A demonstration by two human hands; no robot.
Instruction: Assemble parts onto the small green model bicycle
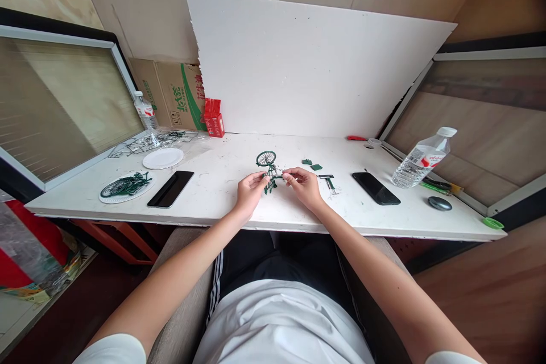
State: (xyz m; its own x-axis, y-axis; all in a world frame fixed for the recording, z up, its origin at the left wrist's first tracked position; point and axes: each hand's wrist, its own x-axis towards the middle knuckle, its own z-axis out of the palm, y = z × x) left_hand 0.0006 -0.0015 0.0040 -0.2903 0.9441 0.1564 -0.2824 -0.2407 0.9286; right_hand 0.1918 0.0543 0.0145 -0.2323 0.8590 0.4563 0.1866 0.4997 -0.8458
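Just above the white table I hold a small dark green model bicycle (271,170), its spoked wheel (266,158) pointing away from me. My left hand (251,189) pinches the frame from the left. From the right, the thumb and fingertips of my right hand (302,183) are pressed together at the model's other side; what exactly sits between them is too small to make out. Two small green pieces (316,167) lie beyond my right hand, and a green T-shaped part (329,182) rests to its right.
To the left are a plate of green parts (127,186), a white plate (162,158), a phone (170,189) and black sprues (149,145). On the right stand another phone (376,188), a water bottle (424,158) and a mouse (439,203). A white board (315,68) leans behind.
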